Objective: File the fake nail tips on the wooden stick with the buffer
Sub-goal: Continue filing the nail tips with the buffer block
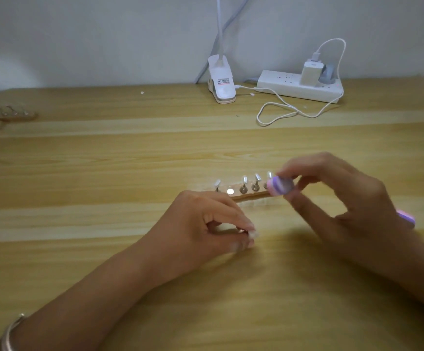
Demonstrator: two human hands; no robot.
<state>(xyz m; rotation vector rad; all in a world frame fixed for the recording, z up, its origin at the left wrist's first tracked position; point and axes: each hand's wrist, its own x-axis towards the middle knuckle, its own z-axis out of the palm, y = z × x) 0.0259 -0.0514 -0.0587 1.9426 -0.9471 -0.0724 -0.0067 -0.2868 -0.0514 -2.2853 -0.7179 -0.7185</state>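
Note:
A wooden stick point(250, 195) lies on the table in front of me, with several clear fake nail tips point(244, 179) standing on small metal holders along it. One holder spot shows only a bare metal disc. My right hand point(342, 201) grips a pink and purple buffer point(279, 186); its front end sits at the rightmost tip, and its rear end pokes out behind my palm. My left hand point(213, 224) rests on the table just in front of the stick's left end. Its fingertips pinch a small item that looks like a nail tip on a holder.
A white clip-on lamp base point(221, 81) and a white power strip point(300, 86) with a charger and a looping cable point(279, 114) stand at the back by the wall. More sticks with nail tips point(3, 115) lie at the far left.

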